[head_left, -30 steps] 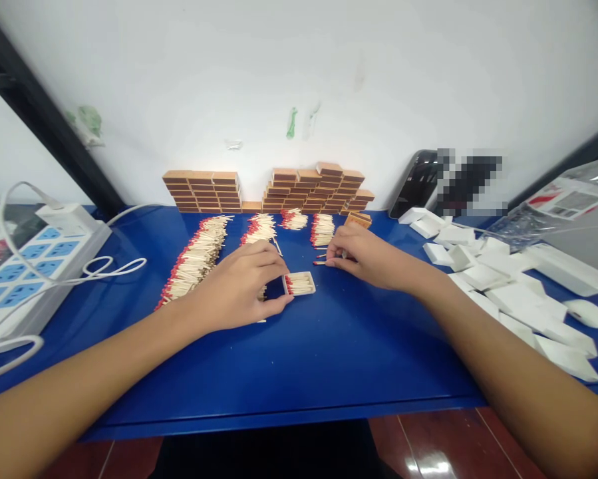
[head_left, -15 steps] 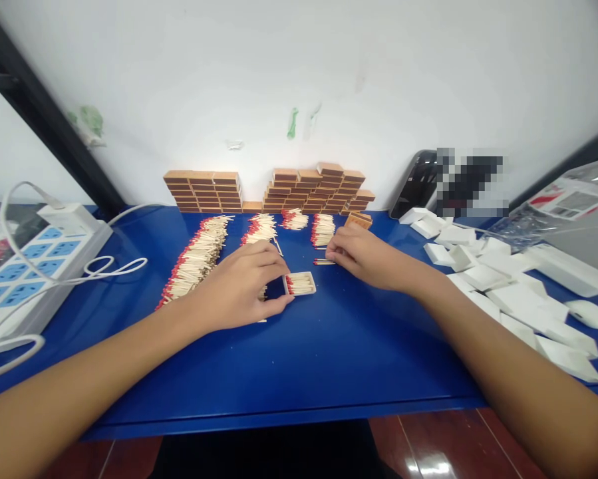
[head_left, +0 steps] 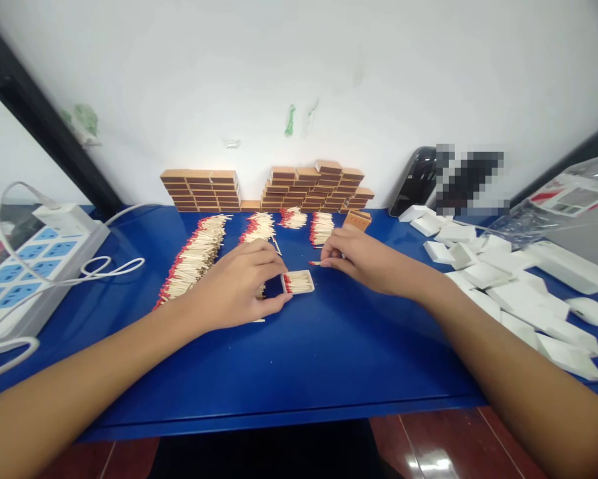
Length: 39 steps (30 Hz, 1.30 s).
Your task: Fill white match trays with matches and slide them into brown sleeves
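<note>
My left hand (head_left: pixel 239 283) has thumb and fingers closed on the left end of a small white matchbox tray (head_left: pixel 312 283). Red-tipped matches (head_left: pixel 297 285) lie in the tray, heads to the left. To its upper right, my right hand (head_left: pixel 356 256) pinches a match or two (head_left: pixel 315 263), red heads pointing left; the fingers hide the other ends. Just beyond that hand sits a small pile of matches (head_left: pixel 322 227), with a brown matchbox (head_left: pixel 356 219) behind it. A long row of matches (head_left: pixel 191 259) runs beside my left hand, which partly covers another pile (head_left: pixel 257 228).
Brown matchboxes (head_left: pixel 201 189) are stacked along the wall, with a second stack (head_left: pixel 308 189) to the right. Many white trays (head_left: pixel 498 273) lie on the right of the blue table (head_left: pixel 279 372). A white power strip (head_left: pixel 92 243) with cables stands at left.
My right hand has shifted slightly left and now pinches the matches that lay at its fingertips. The left hand stays on the tray.
</note>
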{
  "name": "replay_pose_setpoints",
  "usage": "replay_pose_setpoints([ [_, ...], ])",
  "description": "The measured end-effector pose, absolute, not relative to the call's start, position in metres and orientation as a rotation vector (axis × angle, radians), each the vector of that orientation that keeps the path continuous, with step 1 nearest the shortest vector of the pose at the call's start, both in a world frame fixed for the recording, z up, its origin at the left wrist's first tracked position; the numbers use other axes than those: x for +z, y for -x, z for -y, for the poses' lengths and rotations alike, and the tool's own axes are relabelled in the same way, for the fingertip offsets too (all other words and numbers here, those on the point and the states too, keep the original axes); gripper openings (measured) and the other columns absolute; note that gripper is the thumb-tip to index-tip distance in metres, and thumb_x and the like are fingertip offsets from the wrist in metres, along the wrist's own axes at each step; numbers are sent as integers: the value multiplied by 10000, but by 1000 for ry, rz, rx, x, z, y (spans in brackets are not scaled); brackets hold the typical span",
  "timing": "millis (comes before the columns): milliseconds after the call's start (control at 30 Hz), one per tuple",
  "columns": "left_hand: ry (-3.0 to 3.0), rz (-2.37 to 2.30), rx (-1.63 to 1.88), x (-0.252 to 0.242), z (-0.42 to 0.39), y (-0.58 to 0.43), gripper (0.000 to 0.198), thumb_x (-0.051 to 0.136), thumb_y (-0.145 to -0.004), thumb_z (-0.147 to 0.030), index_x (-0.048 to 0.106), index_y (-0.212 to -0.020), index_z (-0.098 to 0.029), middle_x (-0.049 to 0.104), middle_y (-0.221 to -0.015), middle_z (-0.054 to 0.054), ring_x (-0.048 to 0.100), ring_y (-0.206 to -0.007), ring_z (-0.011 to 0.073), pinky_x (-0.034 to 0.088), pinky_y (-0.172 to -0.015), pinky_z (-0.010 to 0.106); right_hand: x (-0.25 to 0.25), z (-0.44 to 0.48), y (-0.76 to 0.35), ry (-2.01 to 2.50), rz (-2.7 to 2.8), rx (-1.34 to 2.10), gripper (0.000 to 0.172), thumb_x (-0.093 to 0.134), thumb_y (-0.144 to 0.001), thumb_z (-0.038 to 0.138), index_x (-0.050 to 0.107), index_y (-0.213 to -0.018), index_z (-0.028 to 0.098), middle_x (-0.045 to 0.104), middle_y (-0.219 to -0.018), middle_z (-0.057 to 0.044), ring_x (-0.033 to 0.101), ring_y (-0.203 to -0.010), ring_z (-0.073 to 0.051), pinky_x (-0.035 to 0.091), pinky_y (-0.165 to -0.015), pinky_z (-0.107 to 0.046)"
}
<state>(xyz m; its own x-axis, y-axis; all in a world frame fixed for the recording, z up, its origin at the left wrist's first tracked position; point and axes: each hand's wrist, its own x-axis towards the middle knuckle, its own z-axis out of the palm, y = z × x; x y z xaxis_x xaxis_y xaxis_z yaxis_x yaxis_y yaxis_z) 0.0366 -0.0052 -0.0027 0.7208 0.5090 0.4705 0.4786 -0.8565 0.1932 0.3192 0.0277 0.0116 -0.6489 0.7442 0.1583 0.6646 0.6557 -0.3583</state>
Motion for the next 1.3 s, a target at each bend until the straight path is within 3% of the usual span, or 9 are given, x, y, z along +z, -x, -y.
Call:
replay_pose_setpoints([
  [133, -2858, -822, 809, -3, 6, -37, 185, 699, -950, -312, 749, -1077, -188, 748, -1048, 85, 656, -1063, 256, 557, -991, 437, 16, -10, -305, 1073, 2528, 447, 171, 539, -1048, 347, 619, -937, 244, 664, -994, -81, 563, -1010, -261, 455, -819, -376],
  [367, -2873, -829, 783, -3, 6, -38, 181, 706, -949, -330, 749, -1040, -180, 751, -1046, 86, 656, -1050, 261, 558, -987, 433, 9, 0, -291, 974, 2582, 522, 86, 593, -1022, 291, 643, -979, 237, 672, -1034, -71, 587, -986, -235, 467, -842, -371],
  [567, -2855, -828, 816, -4, 5, -38, 198, 711, -938, -314, 752, -1075, -177, 744, -1066, 94, 654, -1074, 260, 556, -1002, 436, 14, -25, -313, 1082, 2442, 211, 174, 595, -1013, 343, 675, -911, 226, 672, -899, -85, 588, -926, -267, 449, -802, -391],
  [700, -2856, -818, 808, -3, 5, -36, 199, 700, -947, -315, 752, -1072, -169, 743, -1054, 99, 654, -1064, 260, 555, -993, 436, 3, -47, -328, 1186, 2478, 31, 130, 627, -958, 294, 715, -967, 200, 686, -983, -142, 584, -1003, -327, 439, -857, -451],
  [1300, -2862, -772, 844, -6, 7, -37, 191, 711, -946, -321, 747, -1027, -152, 750, -1049, 87, 652, -1043, 241, 553, -1001, 412, -14, -61, -333, 1161, 2500, 26, 141, 602, -979, 266, 723, -1006, 200, 658, -935, -120, 573, -919, -288, 439, -829, -417],
])
